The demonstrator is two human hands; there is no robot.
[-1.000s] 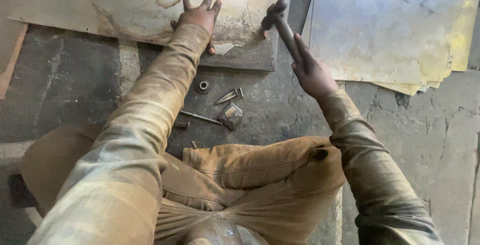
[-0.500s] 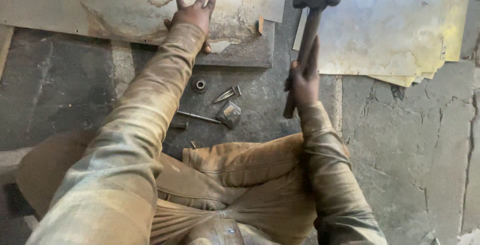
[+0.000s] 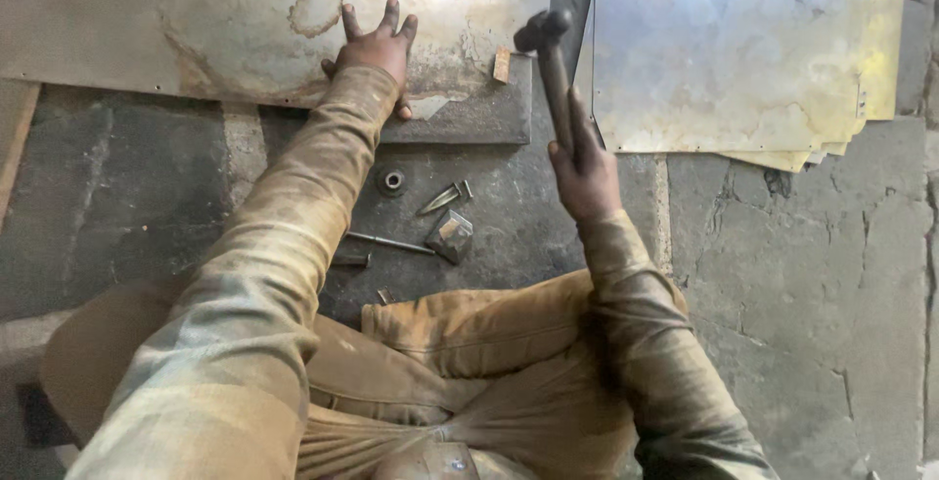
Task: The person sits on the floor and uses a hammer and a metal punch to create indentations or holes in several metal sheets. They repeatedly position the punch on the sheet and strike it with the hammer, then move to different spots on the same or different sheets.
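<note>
My left hand lies flat with fingers spread on a stained metal sheet at the top left, pressing near its lower edge. My right hand grips the handle of a hammer; its dark head points up-left, just above the sheet's right corner and beside a small wooden block. Beneath that corner sits a dark thick metal plate.
On the cracked concrete floor between my arms lie a round washer, a pointed metal punch, a thin rod and a small flat metal piece. A stack of shiny metal sheets lies at the top right. My knees fill the bottom.
The hammer swung from tilted left to raised upright, and now its head has come down toward the sheet's right corner. My left hand stayed pressed on the sheet.
</note>
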